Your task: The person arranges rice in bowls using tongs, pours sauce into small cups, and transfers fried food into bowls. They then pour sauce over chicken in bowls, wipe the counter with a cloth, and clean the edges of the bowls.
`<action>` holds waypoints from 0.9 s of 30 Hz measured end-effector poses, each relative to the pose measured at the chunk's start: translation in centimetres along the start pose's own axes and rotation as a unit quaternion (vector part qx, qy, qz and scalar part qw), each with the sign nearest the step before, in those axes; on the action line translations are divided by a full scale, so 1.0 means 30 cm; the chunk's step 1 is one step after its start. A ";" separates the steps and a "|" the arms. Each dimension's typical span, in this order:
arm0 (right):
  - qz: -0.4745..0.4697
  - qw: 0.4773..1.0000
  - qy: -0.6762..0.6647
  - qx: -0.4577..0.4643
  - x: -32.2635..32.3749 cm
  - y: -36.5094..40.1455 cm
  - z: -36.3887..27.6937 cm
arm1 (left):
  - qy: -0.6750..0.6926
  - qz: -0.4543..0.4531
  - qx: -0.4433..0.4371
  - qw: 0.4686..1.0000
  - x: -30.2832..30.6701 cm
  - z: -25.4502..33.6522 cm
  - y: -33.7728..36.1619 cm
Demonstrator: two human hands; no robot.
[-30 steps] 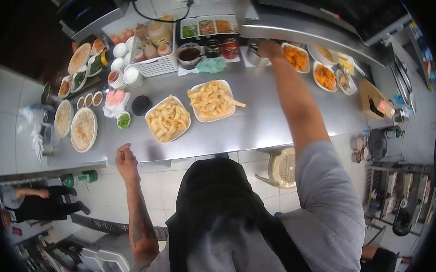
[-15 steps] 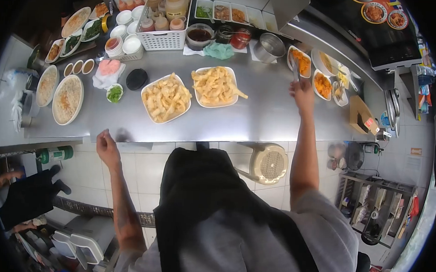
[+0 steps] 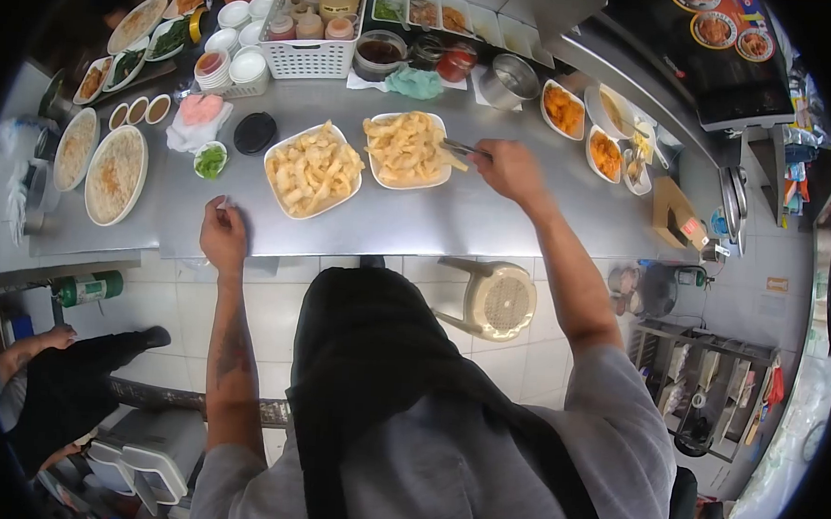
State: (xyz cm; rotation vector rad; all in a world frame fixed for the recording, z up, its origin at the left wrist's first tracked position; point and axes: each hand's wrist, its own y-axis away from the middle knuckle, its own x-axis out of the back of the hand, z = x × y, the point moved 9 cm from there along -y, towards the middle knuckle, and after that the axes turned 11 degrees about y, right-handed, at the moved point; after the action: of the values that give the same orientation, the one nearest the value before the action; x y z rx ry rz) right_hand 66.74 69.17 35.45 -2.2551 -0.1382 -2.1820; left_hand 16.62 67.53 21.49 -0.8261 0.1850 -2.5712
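Golden-beige strips [image 3: 313, 168], uneven and piled high, fill a white, round-cornered square dish [image 3: 297, 218] left of centre on the steel tabletop [image 3: 408, 226]; a second white dish [image 3: 408, 185] sits just beside it on the right, heaped with similar strips, a long one jutting over its right rim. The right hand [image 3: 512, 171] comes in from that side, its grip closed around a slim metal utensil [image 3: 459, 148]; the utensil points left, its end at the strips by the second dish's right edge; whether it touches them cannot be told. The left hand [image 3: 223, 235] is at the tabletop's front edge, below a small cup of chopped greens [image 3: 210, 161]; its grip is narrow, fingers curled, and whether it pinches anything cannot be told. A round black lid [image 3: 254, 134] lies between the greens and the first dish.
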 end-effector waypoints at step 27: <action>0.037 0.971 0.177 0.155 0.134 -0.173 -0.325 | -0.042 -0.002 -0.023 0.999 0.002 0.025 0.000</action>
State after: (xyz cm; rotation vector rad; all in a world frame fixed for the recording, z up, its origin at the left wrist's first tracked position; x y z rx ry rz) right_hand 56.80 73.99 39.48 -1.6590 -0.3569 -2.2897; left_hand 17.00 67.49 22.12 -0.9496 0.2170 -2.5396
